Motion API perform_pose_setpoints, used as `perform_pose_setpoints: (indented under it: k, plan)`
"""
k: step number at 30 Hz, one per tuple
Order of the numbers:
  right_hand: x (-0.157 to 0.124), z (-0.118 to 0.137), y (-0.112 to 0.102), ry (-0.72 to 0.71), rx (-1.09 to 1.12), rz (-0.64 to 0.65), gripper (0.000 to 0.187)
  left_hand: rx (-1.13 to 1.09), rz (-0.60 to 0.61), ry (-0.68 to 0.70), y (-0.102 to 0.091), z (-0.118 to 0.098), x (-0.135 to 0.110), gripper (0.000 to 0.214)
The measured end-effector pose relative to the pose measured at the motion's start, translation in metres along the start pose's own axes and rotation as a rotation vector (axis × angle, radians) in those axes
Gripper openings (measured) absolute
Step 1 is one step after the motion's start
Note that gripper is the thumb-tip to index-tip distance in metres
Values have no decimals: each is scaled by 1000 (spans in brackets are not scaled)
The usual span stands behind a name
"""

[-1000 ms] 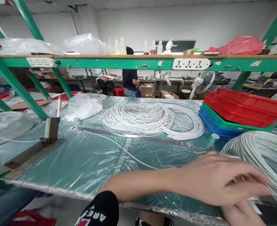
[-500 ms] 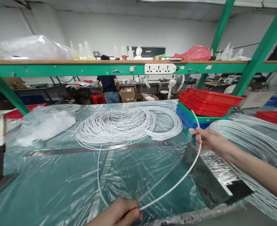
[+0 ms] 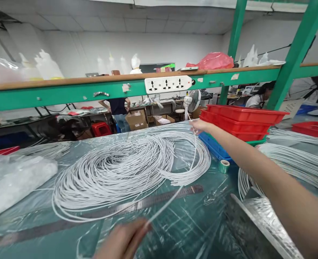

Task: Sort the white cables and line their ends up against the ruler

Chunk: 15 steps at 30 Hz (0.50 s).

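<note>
A single white cable (image 3: 166, 205) runs between my two hands. My left hand (image 3: 123, 237), blurred at the bottom of the view, pinches it low over the table. Out past the coils, my right hand (image 3: 200, 125) is closed on the cable's far part, in front of the stacked trays. Under the stretched strand lie a large coil of white cable (image 3: 77, 180) and a smaller coil (image 3: 204, 158) touching its right side. A steel ruler (image 3: 159, 199) lies in front of the coils, partly covered by loose strands.
Red trays (image 3: 237, 124) are stacked on the right, beside a tape roll (image 3: 224, 166). An angled metal plate (image 3: 256, 226) stands at lower right. More cables (image 3: 296, 162) lie beyond it. A green shelf beam (image 3: 115, 92) with a power strip (image 3: 168, 84) crosses above. Plastic bags (image 3: 21, 180) lie left.
My right hand has moved forward and left, drawing the cable from a wide loop into a straighter line. My left hand still grips it. The view has shifted.
</note>
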State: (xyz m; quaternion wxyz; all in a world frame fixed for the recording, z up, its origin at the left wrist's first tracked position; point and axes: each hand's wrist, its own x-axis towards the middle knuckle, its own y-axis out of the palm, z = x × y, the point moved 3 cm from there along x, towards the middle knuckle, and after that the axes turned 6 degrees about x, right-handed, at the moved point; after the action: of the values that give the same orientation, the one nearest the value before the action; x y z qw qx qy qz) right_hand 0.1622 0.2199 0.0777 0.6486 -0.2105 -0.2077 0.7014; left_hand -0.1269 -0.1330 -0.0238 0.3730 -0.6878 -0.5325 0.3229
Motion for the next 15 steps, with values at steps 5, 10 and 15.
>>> perform_pose_setpoints:
  k: [5,10,15]
  plan:
    - [14,14,-6,-95,-443,-83,83,348,-61,-3,8,-48,200,40]
    - [-138,-44,4,-530,-701,116,69,377,-113,-28,64,-73,313,36]
    - [-314,-95,-10,-702,-664,165,58,389,-143,97,98,-88,339,33]
